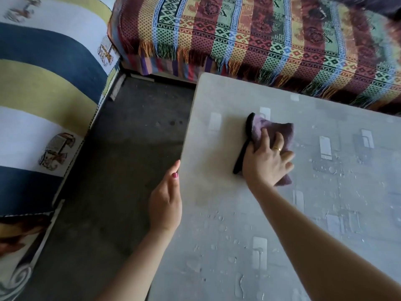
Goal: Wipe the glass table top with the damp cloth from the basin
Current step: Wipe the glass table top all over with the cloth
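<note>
We look down on a grey glass desk (217,170) with a dark floor (130,148) to its left. Beyond the far edge runs a seat under a striped woven throw (260,40), its fringe hanging just past the desk's back edge. Along the left lies a cushion (43,83) banded in blue, yellow and white, with small printed figures. Water drops (219,218) speckle the near and right parts of the glass, and pale rectangles (325,147) show on or through it; we cannot tell which. The patch of glass around the far left corner looks drier and duller. Nothing stands on the desk between us and the cloth (275,129), though our own right forearm crosses the glass from the lower right. The cloth is purple with a black edge, bunched flat on the glass in the far middle of the desk. Our right hand (268,161) lies on top of it, fingers spread and fairly straight, palm pressing it down; a ring shows on one finger. Our left hand (166,203) rests against the left edge of the desk, fingers together and only loosely bent, the thumb lying along the rim; it holds nothing.
</note>
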